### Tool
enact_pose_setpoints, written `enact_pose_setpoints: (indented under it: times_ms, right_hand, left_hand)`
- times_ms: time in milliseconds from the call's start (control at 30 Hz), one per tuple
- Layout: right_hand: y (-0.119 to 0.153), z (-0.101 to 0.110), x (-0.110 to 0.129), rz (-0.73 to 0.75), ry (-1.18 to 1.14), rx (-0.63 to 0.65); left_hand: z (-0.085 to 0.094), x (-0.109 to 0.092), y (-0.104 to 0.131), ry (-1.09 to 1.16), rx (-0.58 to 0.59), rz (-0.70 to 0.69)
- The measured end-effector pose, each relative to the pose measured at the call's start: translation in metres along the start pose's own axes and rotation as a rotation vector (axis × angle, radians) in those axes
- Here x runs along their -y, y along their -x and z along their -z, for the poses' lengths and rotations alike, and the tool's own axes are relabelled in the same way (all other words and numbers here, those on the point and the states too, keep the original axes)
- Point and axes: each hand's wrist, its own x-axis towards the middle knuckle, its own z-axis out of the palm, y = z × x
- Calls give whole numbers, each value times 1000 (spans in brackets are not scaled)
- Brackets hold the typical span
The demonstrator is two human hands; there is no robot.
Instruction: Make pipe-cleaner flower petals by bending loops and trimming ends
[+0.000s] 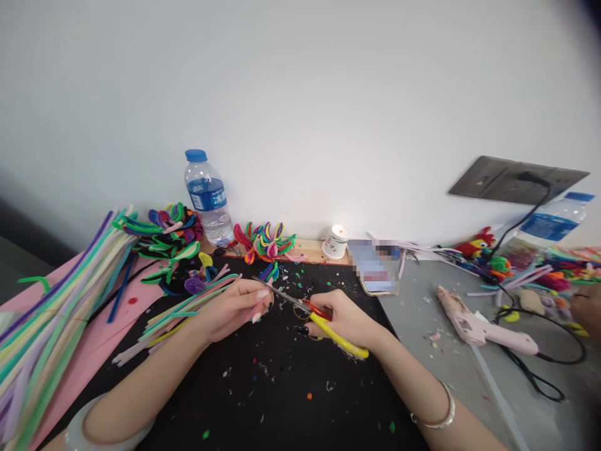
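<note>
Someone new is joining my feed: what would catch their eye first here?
Probably the scissors with red and yellow handles, held in the right hand above the black mat, blades reaching toward the left hand. Next, the big bundle of pastel pipe cleaners along the left edge. To the right, a pink glue gun lies on the grey surface.

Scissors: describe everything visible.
The scissors have slim, grey, metallic-looking blades and red and yellow handles that look like smooth plastic. The right hand grips them above the black mat, blades pointing toward the fingers of the left hand. The yellow part extends toward the right wrist; fingers hide some of the handles. How far the blades are open, and whether their tips touch anything, is unclear.
</note>
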Motion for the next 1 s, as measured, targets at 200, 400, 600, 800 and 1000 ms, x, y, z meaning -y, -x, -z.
enact_pose_setpoints:
  times_ms: [200,400,600,800,1000]
  right_hand:
    - [1,2,2,104,-63,83]
    - [-1,0,0,207,4,103]
    - [-3,-2,-2,127,174,-119]
    - [-3,-4,-8,-45,274,-241]
    - [-5,-4,-7,-97,447,-241]
  left_hand:
    - [-2,2,5,158,155,22]
    - [-3,4,8,228,277,69]
    - [-8,4,0,166,-22,-73]
    - [-9,6,-7,-321,-329,-136]
    - [-15,-1,-1,-835,-448,-262]
